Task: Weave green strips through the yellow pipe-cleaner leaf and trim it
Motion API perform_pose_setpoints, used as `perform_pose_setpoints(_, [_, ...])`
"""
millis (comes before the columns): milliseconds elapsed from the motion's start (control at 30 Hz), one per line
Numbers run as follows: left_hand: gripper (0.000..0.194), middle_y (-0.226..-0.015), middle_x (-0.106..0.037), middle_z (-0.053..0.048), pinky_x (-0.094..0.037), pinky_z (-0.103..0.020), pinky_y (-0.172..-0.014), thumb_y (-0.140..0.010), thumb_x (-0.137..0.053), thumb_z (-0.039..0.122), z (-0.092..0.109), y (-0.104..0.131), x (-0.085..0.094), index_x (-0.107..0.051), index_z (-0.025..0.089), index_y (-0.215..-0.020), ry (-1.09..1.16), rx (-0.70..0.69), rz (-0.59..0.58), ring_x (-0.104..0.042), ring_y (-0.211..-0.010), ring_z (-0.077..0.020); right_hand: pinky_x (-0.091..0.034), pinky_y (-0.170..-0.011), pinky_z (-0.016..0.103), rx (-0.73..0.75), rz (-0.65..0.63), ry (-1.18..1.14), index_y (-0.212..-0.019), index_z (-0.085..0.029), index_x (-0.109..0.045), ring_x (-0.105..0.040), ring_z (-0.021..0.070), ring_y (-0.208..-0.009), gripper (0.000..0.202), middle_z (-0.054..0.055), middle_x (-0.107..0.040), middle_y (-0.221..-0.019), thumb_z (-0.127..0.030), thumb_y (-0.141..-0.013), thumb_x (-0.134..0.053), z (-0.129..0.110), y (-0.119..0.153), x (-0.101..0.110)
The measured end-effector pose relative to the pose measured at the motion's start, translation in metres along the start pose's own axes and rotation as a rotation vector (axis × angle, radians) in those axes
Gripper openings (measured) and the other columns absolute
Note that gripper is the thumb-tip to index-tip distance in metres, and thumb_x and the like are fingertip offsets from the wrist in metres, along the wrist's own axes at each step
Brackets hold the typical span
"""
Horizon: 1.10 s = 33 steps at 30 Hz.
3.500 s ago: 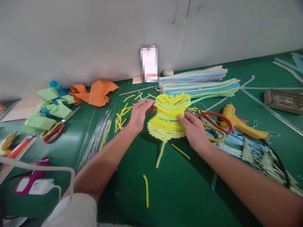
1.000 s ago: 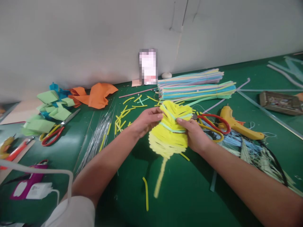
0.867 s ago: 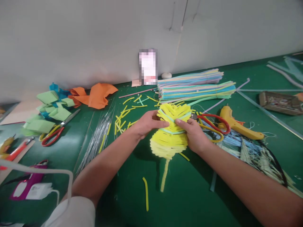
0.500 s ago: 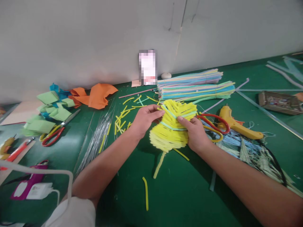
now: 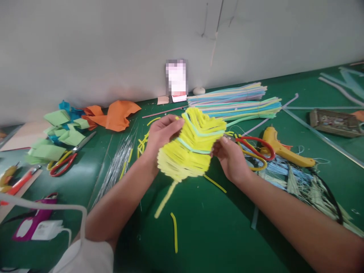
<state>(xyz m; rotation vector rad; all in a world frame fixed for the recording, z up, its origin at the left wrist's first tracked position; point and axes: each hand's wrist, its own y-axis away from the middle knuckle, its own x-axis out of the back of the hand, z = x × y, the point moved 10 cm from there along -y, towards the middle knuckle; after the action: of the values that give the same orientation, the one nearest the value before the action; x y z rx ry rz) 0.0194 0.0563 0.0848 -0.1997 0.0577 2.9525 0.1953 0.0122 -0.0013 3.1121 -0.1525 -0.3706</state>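
Grey wall (image 5: 99, 45) fills the top of my view, with a dark green tabletop (image 5: 222, 235) below it. At the centre of the frame, the leaf-shaped yellow piece of fuzzy pipe-cleaner strips (image 5: 189, 159) appears to be held up off the surface. I judge it very light, springy and grippy rather than slippery, though its thin ribs would probably bend if squeezed; I'd hold it by the side edges or the pale yellow fuzzy stem (image 5: 166, 199). It tilts, stem toward lower left, shading from cream at the base to bright yellow above, crossed by two mint-green V-shaped strips (image 5: 210, 134). On my feed the left hand (image 5: 162, 132) pinches its upper left edge, thumb in front; the right hand (image 5: 231, 157) is half curled at the right edge, and I can't tell whether it grips.
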Motion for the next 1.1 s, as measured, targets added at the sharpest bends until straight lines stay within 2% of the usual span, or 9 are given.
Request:
perform_pose_setpoints(100, [0.017, -0.063, -0.054, 0.002, -0.038, -0.024, -0.054, -0.077, -0.071, 0.029, 0.05, 0.015, 0.013, -0.06, 0.02, -0.069, -0.143, -0.288, 0.108, -0.047, -0.056, -0.0089, -0.048, -0.06, 0.029, 0.054, 0.051, -0.062, -0.083, -0.022, -0.064, -0.057, 0.0126, -0.06, 0.029, 0.001, -0.064, -0.074, -0.05, -0.083, -0.061, -0.007, 0.0, 0.006])
perform_pose_setpoints(200, [0.014, -0.066, -0.055, 0.0, -0.038, -0.026, -0.063, -0.077, -0.069, 0.022, 0.075, 0.034, -0.003, -0.061, 0.019, -0.066, -0.481, -0.489, 0.083, -0.048, -0.063, -0.0114, -0.047, -0.061, 0.028, 0.167, 0.144, -0.022, -0.083, -0.023, -0.061, -0.053, 0.0105, -0.058, 0.021, -0.002, -0.06, -0.072, -0.043, -0.082, -0.065, -0.02, 0.003, 0.013])
perform_pose_setpoints(267, [0.016, -0.064, -0.054, -0.001, -0.035, -0.028, -0.063, -0.076, -0.066, 0.019, 0.064, 0.04, -0.027, -0.059, 0.019, -0.062, -0.753, -0.528, -0.035, -0.046, -0.062, -0.0128, -0.047, -0.06, 0.028, 0.226, 0.169, 0.027, -0.087, -0.024, -0.06, -0.053, 0.0102, -0.057, 0.018, -0.003, -0.058, -0.072, -0.04, -0.081, -0.067, -0.028, 0.006, 0.013])
perform_pose_setpoints(400, [0.018, -0.062, -0.05, -0.003, -0.031, -0.03, -0.06, -0.079, -0.057, 0.018, 0.003, 0.042, -0.073, -0.055, 0.019, -0.061, -1.144, -0.533, -0.312, -0.042, -0.058, -0.0145, -0.045, -0.057, 0.027, 0.241, 0.151, 0.176, -0.095, -0.024, -0.061, -0.052, 0.0108, -0.057, 0.02, -0.004, -0.055, -0.07, -0.037, -0.08, -0.067, -0.032, 0.008, 0.011])
perform_pose_setpoints(500, [0.016, -0.065, -0.052, -0.002, -0.032, -0.029, -0.06, -0.081, -0.055, 0.019, -0.039, 0.031, -0.078, -0.055, 0.019, -0.065, -1.179, -0.41, -0.386, -0.045, -0.059, -0.0153, -0.046, -0.056, 0.029, 0.124, 0.067, 0.366, -0.097, -0.023, -0.062, -0.053, 0.0122, -0.056, 0.019, -0.003, -0.058, -0.07, -0.035, -0.081, -0.063, -0.015, 0.003, 0.008])
perform_pose_setpoints(600, [0.012, -0.065, -0.055, -0.001, -0.031, -0.028, -0.057, -0.075, -0.058, 0.016, -0.066, 0.018, -0.071, -0.055, 0.019, -0.064, -1.098, -0.273, -0.432, -0.047, -0.059, -0.0145, -0.049, -0.062, 0.033, 0.061, 0.012, 0.609, -0.095, -0.022, -0.064, -0.06, 0.0161, -0.065, 0.017, 0.002, -0.066, -0.079, -0.031, -0.082, -0.058, -0.003, -0.002, 0.009])
perform_pose_setpoints(733, [0.001, -0.067, -0.061, 0.0, -0.04, -0.026, -0.059, -0.074, -0.063, 0.018, -0.078, 0.005, -0.06, -0.063, 0.019, -0.074, -0.851, -0.184, -0.484, -0.055, -0.061, -0.0134, -0.047, -0.067, 0.036, 0.176, -0.011, 0.975, -0.088, -0.022, -0.067, -0.061, 0.0191, -0.069, 0.015, 0.005, -0.07, -0.081, -0.023, -0.082, -0.053, -0.016, -0.001, 0.005])
perform_pose_setpoints(900, [0.01, -0.068, -0.063, 0.0, -0.043, -0.022, -0.056, -0.071, -0.068, 0.016, -0.086, -0.005, -0.055, -0.067, 0.017, -0.08, -0.722, -0.167, -0.537, -0.056, -0.059, -0.0109, -0.038, -0.06, 0.033, 0.246, -0.119, 1.366, -0.078, -0.022, -0.064, -0.061, 0.021, -0.071, 0.011, 0.007, -0.07, -0.085, -0.02, -0.08, -0.054, -0.025, 0.008, -0.007])
perform_pose_setpoints(1100, [0.014, -0.073, -0.064, -0.001, -0.045, -0.023, -0.061, -0.072, -0.07, 0.02, -0.081, -0.002, -0.061, -0.068, 0.014, -0.085, -0.792, -0.226, -0.624, -0.056, -0.062, -0.0098, -0.037, -0.061, 0.031, 0.198, -0.285, 1.469, -0.081, -0.021, -0.066, -0.061, 0.0197, -0.075, 0.011, 0.006, -0.068, -0.086, -0.026, -0.082, -0.057, -0.014, 0.008, -0.012])
